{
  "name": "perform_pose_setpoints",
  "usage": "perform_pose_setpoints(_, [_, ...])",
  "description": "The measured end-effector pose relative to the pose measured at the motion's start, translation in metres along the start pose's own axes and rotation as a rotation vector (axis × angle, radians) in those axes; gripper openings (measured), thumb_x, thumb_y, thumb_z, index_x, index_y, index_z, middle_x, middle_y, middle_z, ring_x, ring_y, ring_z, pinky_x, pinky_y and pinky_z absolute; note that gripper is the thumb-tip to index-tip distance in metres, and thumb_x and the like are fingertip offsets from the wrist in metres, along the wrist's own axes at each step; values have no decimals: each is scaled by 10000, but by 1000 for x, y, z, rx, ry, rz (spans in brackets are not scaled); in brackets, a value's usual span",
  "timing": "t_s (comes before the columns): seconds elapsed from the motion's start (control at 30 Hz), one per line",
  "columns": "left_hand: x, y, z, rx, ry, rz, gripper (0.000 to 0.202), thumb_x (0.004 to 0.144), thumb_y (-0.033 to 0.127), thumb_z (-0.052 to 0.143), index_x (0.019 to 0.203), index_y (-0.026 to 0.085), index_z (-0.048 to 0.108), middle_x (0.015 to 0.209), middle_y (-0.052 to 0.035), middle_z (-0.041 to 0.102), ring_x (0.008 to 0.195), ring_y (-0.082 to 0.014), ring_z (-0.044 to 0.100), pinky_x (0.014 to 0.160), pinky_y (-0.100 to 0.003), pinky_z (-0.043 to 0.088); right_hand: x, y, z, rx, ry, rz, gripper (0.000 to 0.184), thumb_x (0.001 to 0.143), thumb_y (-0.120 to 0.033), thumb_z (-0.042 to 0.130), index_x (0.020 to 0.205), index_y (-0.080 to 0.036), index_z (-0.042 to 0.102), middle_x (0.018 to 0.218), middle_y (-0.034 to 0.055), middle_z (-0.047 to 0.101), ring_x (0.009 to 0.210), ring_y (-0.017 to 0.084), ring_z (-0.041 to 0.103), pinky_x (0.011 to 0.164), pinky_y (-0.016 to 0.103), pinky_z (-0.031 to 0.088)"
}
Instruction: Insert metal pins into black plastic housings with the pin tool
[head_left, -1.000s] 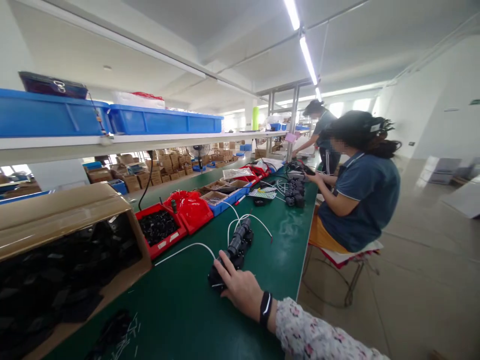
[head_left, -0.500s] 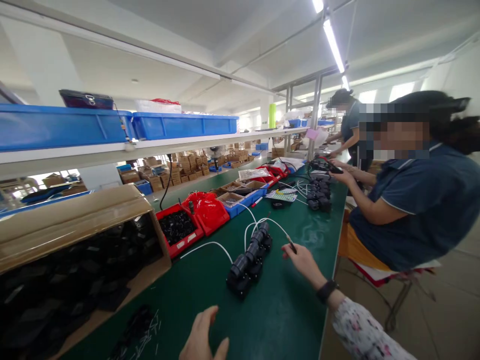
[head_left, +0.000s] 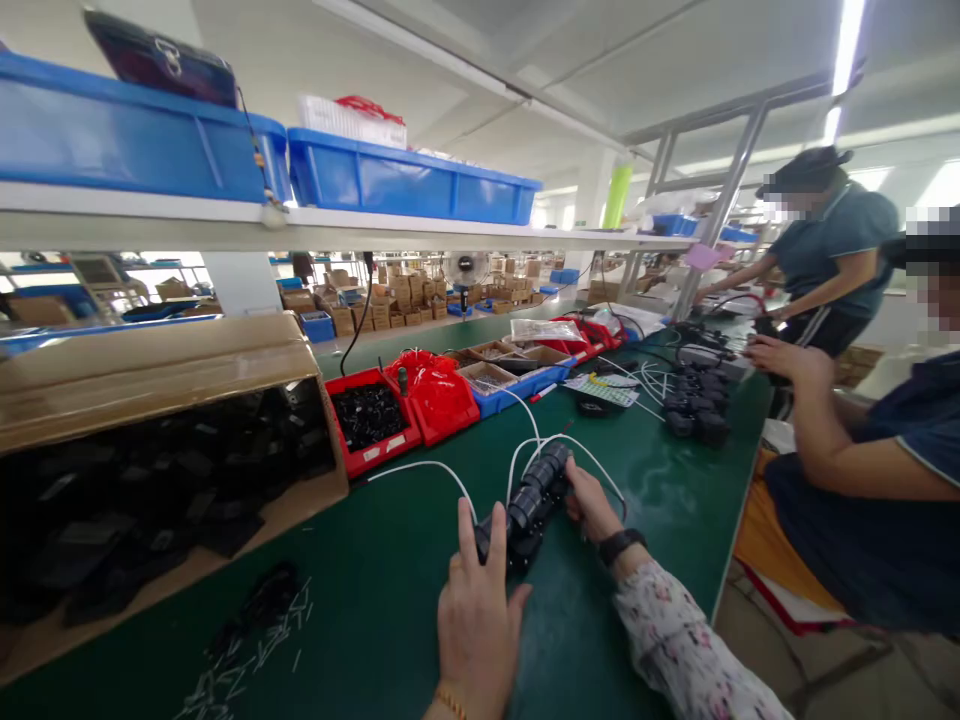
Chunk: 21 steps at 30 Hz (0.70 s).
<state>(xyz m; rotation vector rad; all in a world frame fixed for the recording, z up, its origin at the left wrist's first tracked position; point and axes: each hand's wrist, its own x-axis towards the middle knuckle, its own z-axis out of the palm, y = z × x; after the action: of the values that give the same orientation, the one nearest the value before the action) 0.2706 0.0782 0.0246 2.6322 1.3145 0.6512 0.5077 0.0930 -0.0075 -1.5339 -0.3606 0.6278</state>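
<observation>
A row of black plastic housings with round tops (head_left: 541,482) lies on the green bench, white cables (head_left: 536,440) rising from it. My left hand (head_left: 480,610) is over the near end of the row. Its index and middle fingers are stretched apart against the housings, and the thumb stands out to the side. At the far right end, my right hand (head_left: 592,505) has its fingers closed against the side of the row; the fingertips are partly hidden. One cable arcs over to the right and ends beside the right wrist.
An open cardboard box of black parts (head_left: 311,350) stands at left. Behind are a red bin of small black parts (head_left: 382,455), a red bag (head_left: 431,390) and a blue divided tray (head_left: 517,395). Loose white bits (head_left: 274,640) lie front left. A co-worker (head_left: 870,450) sits at right.
My right hand has let go of the white cable's end and moved onto the housings. My left hand has come forward to their near end. The view has turned right.
</observation>
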Motion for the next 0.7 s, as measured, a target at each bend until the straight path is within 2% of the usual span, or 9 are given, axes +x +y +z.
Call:
perform_pose_setpoints(0.13, [23, 3, 8, 118, -38, 14, 931, 664, 324, 809, 1425, 289, 274, 1433, -182, 362, 907, -290, 609, 686, -387, 571, -9, 15, 12, 24, -60, 1, 263, 960, -390, 492, 988, -134, 545, 583, -90, 416, 332, 12, 263, 278, 127, 193])
perform_pose_setpoints(0.2, [32, 2, 11, 154, -36, 29, 894, 669, 330, 806, 1412, 274, 313, 1366, -184, 444, 889, -289, 614, 674, -380, 570, -9, 16, 12, 36, -66, -14, 230, 950, -353, 520, 1033, -139, 541, 579, -95, 405, 332, 11, 262, 281, 124, 196])
perform_pose_setpoints(0.4, [49, 4, 15, 109, -43, 37, 987, 594, 430, 835, 1410, 239, 315, 1326, -198, 467, 885, -309, 603, 663, -410, 565, 4, 20, 17, 37, 17, -90, 203, 930, -289, 546, 1075, -147, 532, 548, -108, 386, 330, 26, 272, 306, 138, 226])
perform_pose_setpoints(0.47, [50, 7, 15, 89, -26, 27, 985, 581, 494, 822, 1395, 207, 346, 1283, -205, 499, 916, -327, 588, 722, -455, 553, 6, 22, 19, 15, 41, -114, 224, 896, -318, 584, 1034, -143, 555, 559, -94, 447, 343, 39, 328, 333, 156, 280])
perform_pose_setpoints(0.57, [48, 12, 17, 101, 52, 47, 932, 600, 563, 780, 1353, 161, 406, 1258, -209, 517, 1086, -376, 509, 924, -567, 447, 6, 24, 18, -21, 61, -137, 314, 795, -372, 661, 1000, -148, 582, 578, -63, 534, 381, 83, 427, 365, 194, 339])
perform_pose_setpoints(0.63, [46, 15, 19, 116, 88, 99, 890, 624, 572, 759, 1323, 129, 433, 1297, -214, 483, 1224, -393, 398, 1021, -608, 343, 5, 23, 16, -36, 60, -138, 394, 722, -396, 697, 1013, -155, 587, 540, -65, 527, 367, 103, 421, 337, 205, 310])
perform_pose_setpoints(0.7, [45, 18, 21, 120, 87, 166, 842, 648, 541, 757, 1301, 113, 443, 1311, -206, 468, 1284, -382, 330, 1064, -601, 298, 3, 22, 15, -40, 46, -131, 449, 672, -408, 715, 1023, -159, 587, 492, -79, 483, 335, 99, 372, 306, 203, 262])
